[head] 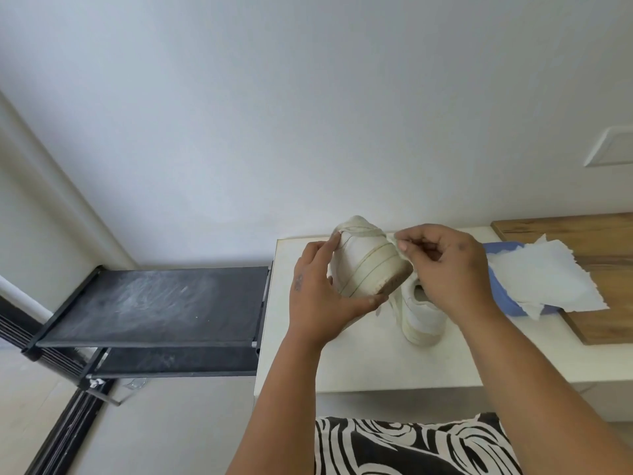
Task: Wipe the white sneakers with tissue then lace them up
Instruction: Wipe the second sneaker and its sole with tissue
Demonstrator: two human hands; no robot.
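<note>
At far left a black fabric shoe rack (150, 305) stands against a pale wall, just beside a white table (359, 368).

Over the table's left part, the person's left hand (320, 296) grips a raised white sneaker (368, 260). The fingers curl over its upper on the left and the thumb presses under the sole edge. The shoe is turned on its side, its worn brownish sole facing right and down, its long axis running away from the camera.

Touching the sneaker's right side, the right hand (448, 265) has its fingers curled in a pinch around a small piece of white tissue (397, 246), held against the sole rim. How much tissue is in the hand cannot be told.

Below the hands, the second white sneaker (423, 318) rests on the table, opening upward.

Further right, a torn sheet of spare tissue (544, 277) lies over a blue pack (501, 296), partly on a wooden board (603, 269).

The wiping looks to be in progress. The sole rim faces the right hand, so that hand is placed to rub along it while the left steadies the shoe.
</note>
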